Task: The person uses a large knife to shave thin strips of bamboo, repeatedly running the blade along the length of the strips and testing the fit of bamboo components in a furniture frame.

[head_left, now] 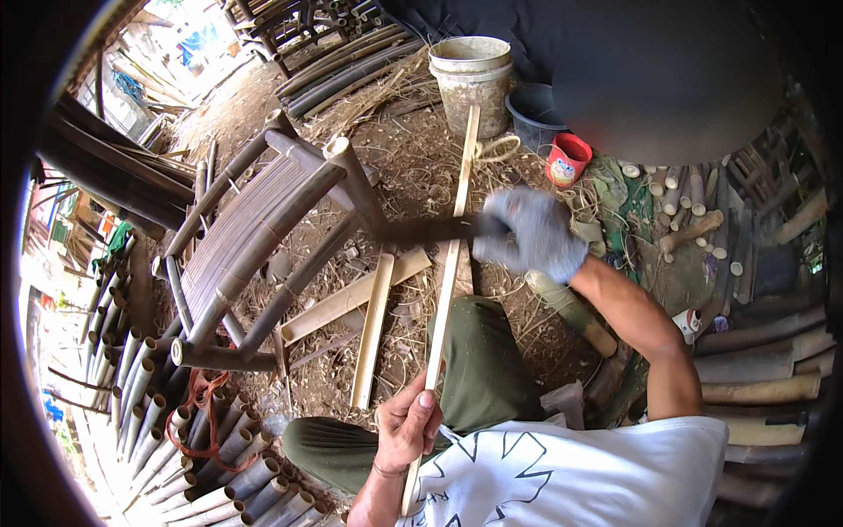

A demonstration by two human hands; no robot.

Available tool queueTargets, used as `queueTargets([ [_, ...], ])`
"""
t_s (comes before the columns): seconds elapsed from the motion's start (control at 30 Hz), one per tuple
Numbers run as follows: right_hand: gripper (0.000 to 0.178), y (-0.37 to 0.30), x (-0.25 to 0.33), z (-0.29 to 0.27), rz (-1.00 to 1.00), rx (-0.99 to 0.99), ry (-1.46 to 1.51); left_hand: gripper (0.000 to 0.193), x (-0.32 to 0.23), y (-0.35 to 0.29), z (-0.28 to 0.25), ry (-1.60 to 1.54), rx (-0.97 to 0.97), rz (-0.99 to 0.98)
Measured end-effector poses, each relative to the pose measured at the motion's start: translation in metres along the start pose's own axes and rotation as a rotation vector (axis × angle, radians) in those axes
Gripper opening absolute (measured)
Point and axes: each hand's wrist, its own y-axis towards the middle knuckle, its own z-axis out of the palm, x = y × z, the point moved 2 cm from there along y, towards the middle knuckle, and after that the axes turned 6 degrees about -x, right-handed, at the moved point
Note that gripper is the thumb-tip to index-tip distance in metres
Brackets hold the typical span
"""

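A long, pale split-bamboo strip (444, 316) runs from beside my white shirt up toward the bucket. My left hand (406, 426), bare, is closed around its lower part, with the thumb on top. My right hand (531, 233) wears a grey work glove and is closed on a dark-bladed knife (421, 230), slightly blurred. The blade points left and crosses the strip about midway; I cannot tell whether the edge touches it. The glove hides the knife's handle. Shorter split-bamboo pieces (372, 334) lie on the ground left of the strip.
A dark bamboo chair frame (303, 206) with a slatted panel stands at the left. Cut bamboo poles (250, 479) are bundled at the lower left, others stacked (755, 389) at the right. A dirty white bucket (471, 88), a dark basin (534, 114) and a red container (567, 161) stand ahead.
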Motion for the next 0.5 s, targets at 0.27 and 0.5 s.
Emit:
queueTargets([
  [0.27,0.057,-0.016,-0.145,0.032,0.789,0.087,0.018,0.053,-0.006,-0.019,-0.084,-0.174,-0.369,0.106],
  [0.5,0.051,-0.181,-0.163,0.207,0.864,0.579,-0.280,0.003,-0.120,0.103,-0.243,-0.353,-0.538,0.538],
])
